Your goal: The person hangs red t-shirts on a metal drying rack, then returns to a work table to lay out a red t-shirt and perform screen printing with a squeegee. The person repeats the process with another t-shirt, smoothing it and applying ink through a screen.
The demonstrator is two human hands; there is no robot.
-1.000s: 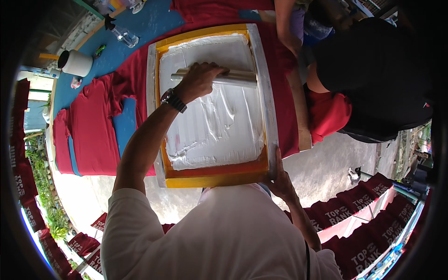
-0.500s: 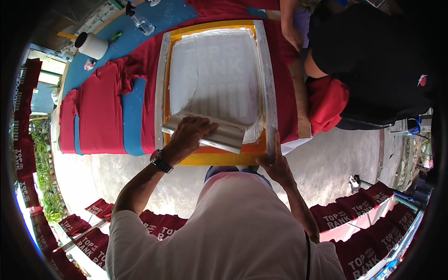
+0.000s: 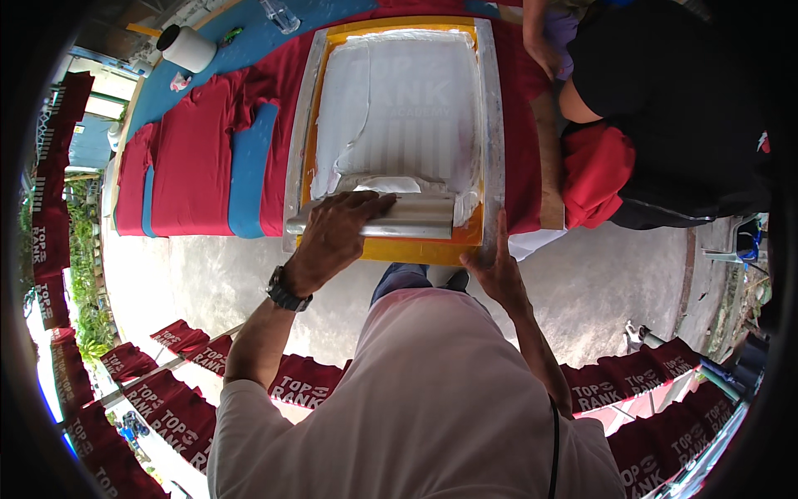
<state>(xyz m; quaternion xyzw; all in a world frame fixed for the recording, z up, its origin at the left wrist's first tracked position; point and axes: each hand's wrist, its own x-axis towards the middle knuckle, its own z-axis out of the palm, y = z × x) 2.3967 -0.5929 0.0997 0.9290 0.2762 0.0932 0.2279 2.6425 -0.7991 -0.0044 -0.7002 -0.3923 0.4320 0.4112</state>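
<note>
— White ink covers the screen frame [image 3: 492, 125], centre top?
— Yes. Left hand [image 3: 337, 229] grips the squeegee [image 3: 391, 218] at its lower edge; right hand [image 3: 497, 268], fingers spread, presses the frame's lower-right corner.

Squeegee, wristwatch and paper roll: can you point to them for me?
squeegee [image 3: 399, 218], head view, on its metal bar.
wristwatch [image 3: 287, 293], head view, on its black strap.
paper roll [image 3: 189, 50], head view, on its white side.

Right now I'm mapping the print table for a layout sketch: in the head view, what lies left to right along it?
White roll → red shirts → left hand on the squeegee → right hand at the screen frame → another person's red cloth.
</note>
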